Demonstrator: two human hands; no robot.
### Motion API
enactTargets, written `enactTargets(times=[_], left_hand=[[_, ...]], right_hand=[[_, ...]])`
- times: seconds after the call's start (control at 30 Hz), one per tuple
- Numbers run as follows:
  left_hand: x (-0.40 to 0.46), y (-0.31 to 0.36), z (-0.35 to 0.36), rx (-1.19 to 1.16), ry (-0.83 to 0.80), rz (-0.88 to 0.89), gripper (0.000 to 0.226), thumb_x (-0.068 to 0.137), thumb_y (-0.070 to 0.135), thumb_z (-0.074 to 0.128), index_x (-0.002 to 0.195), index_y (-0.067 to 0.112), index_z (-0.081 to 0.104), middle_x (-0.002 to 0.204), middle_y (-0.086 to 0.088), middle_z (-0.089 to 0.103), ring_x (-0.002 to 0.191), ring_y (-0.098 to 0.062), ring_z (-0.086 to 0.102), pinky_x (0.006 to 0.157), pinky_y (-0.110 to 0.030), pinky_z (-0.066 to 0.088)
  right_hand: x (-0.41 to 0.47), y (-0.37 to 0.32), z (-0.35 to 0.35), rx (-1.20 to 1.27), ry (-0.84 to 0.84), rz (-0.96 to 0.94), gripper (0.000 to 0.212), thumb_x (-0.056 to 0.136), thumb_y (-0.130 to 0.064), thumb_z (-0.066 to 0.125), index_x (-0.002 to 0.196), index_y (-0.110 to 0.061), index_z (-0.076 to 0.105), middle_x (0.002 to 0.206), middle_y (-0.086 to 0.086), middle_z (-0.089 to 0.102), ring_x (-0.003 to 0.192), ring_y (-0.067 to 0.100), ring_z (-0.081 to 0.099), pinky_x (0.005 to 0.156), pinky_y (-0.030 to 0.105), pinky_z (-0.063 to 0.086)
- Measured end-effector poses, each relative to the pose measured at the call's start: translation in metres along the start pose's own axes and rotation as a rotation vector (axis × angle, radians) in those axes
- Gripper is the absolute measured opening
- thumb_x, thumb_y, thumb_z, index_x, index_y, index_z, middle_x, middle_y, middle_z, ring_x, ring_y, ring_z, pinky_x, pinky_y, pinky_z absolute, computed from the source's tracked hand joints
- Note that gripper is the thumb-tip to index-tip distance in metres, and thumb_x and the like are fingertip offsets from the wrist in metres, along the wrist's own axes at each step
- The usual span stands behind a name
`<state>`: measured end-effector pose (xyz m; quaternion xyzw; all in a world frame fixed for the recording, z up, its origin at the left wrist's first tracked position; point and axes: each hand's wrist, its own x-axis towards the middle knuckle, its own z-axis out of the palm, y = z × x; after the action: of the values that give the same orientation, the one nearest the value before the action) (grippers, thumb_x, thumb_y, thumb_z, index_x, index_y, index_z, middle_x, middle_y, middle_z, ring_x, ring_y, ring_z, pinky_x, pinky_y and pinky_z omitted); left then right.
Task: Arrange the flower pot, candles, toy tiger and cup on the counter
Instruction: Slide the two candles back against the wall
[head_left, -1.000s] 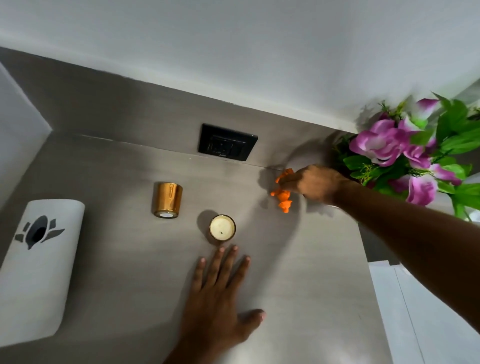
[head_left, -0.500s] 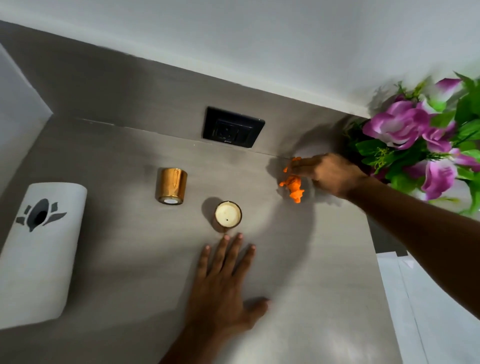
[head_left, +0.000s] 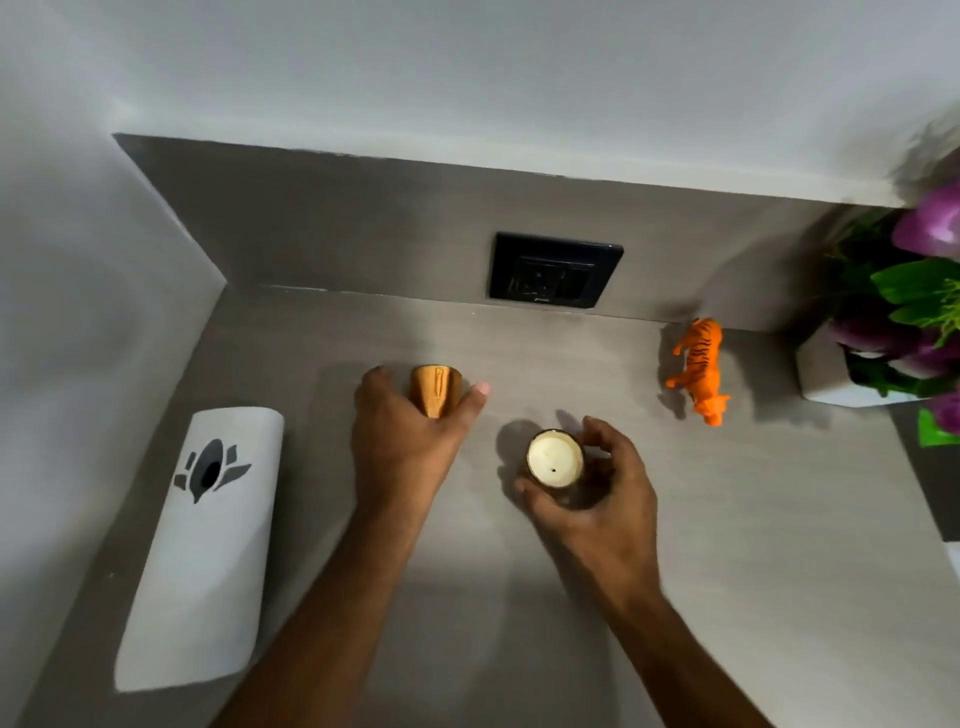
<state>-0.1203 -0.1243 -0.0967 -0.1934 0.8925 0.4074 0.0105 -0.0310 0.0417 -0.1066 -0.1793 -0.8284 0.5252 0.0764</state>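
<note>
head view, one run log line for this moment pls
left hand: around gold candle | right hand: around white candle | toy tiger: free, beside flower pot

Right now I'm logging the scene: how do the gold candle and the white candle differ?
The gold candle shows its metallic side and no wax; the white candle faces up, showing pale wax and a wick. The left hand wraps the gold candle from the near side; the right hand cups the white candle from the right. The gold candle sits nearer the wall. Both rest on the counter.

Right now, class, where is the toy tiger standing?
In the head view, the toy tiger stands at the counter's right rear, between the black wall socket and the white flower pot.
</note>
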Motion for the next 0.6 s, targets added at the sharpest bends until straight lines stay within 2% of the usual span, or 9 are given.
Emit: enactTargets(times=[0.1, 0.17, 0.2, 0.27, 0.3, 0.4, 0.47, 0.6], left_hand=[[0.01, 0.006, 0.007, 0.208, -0.066, 0.084, 0.059, 0.084, 0.057, 0.074, 0.113, 0.008, 0.061, 0.112, -0.015, 0.068, 0.104, -0.036, 0.063, 0.093, -0.048, 0.054], [0.013, 0.013, 0.017, 0.259, -0.002, 0.15, 0.049, 0.087, 0.052, 0.073, 0.112, 0.011, 0.063, 0.115, -0.012, 0.068, 0.11, -0.038, 0.056, 0.094, -0.05, 0.048], [0.014, 0.019, 0.021, 0.229, 0.038, 0.167, 0.048, 0.087, 0.051, 0.074, 0.116, 0.014, 0.063, 0.118, -0.01, 0.067, 0.114, -0.036, 0.054, 0.095, -0.051, 0.043], [0.019, 0.034, 0.031, 0.094, 0.078, 0.17, 0.05, 0.085, 0.047, 0.078, 0.124, 0.019, 0.061, 0.123, -0.006, 0.068, 0.118, -0.033, 0.054, 0.096, -0.049, 0.036], [0.023, 0.039, 0.037, 0.033, 0.084, 0.163, 0.053, 0.083, 0.043, 0.082, 0.126, 0.021, 0.061, 0.124, -0.005, 0.069, 0.119, -0.032, 0.055, 0.097, -0.047, 0.035], [0.037, 0.047, 0.05, -0.095, 0.097, 0.139, 0.061, 0.075, 0.033, 0.09, 0.127, 0.018, 0.062, 0.122, -0.007, 0.072, 0.116, -0.032, 0.062, 0.105, -0.045, 0.04], [0.045, 0.049, 0.056, -0.145, 0.117, 0.132, 0.064, 0.072, 0.033, 0.092, 0.127, 0.015, 0.063, 0.121, -0.009, 0.074, 0.114, -0.032, 0.066, 0.107, -0.052, 0.046], [0.06, 0.055, 0.061, -0.127, 0.132, 0.135, 0.068, 0.069, 0.037, 0.093, 0.126, 0.014, 0.065, 0.119, -0.009, 0.075, 0.113, -0.032, 0.066, 0.103, -0.054, 0.049]], right_hand=[[0.017, -0.002, 0.011, -0.009, 0.114, -0.078, 0.056, 0.06, -0.035, 0.093, 0.107, -0.041, 0.063, 0.102, -0.019, 0.068, 0.096, -0.007, 0.064, 0.075, 0.001, 0.047], [0.045, 0.001, 0.012, 0.019, 0.211, -0.045, 0.053, 0.064, -0.033, 0.09, 0.111, -0.033, 0.067, 0.101, -0.01, 0.071, 0.093, -0.001, 0.066, 0.079, 0.004, 0.049], [0.063, 0.001, 0.012, 0.037, 0.249, -0.018, 0.053, 0.067, -0.029, 0.089, 0.116, -0.025, 0.069, 0.105, -0.003, 0.072, 0.096, 0.004, 0.067, 0.085, 0.012, 0.053], [0.099, -0.001, 0.01, 0.049, 0.316, 0.013, 0.053, 0.073, -0.022, 0.088, 0.122, -0.014, 0.068, 0.112, 0.006, 0.073, 0.1, 0.016, 0.068, 0.092, 0.031, 0.059], [0.115, -0.001, 0.01, 0.042, 0.35, 0.01, 0.053, 0.074, -0.021, 0.087, 0.123, -0.012, 0.068, 0.112, 0.007, 0.073, 0.099, 0.017, 0.068, 0.092, 0.034, 0.059], [0.141, 0.0, 0.014, 0.031, 0.415, -0.013, 0.051, 0.074, -0.025, 0.088, 0.121, -0.013, 0.069, 0.11, 0.007, 0.074, 0.094, 0.014, 0.067, 0.086, 0.027, 0.058], [0.147, 0.006, 0.017, 0.043, 0.439, -0.017, 0.053, 0.075, -0.027, 0.087, 0.123, -0.015, 0.068, 0.113, 0.004, 0.074, 0.097, 0.011, 0.067, 0.086, 0.021, 0.057], [0.152, 0.01, 0.02, 0.034, 0.466, -0.031, 0.059, 0.076, -0.029, 0.087, 0.129, -0.014, 0.065, 0.121, 0.005, 0.071, 0.11, 0.015, 0.065, 0.098, 0.036, 0.058]])
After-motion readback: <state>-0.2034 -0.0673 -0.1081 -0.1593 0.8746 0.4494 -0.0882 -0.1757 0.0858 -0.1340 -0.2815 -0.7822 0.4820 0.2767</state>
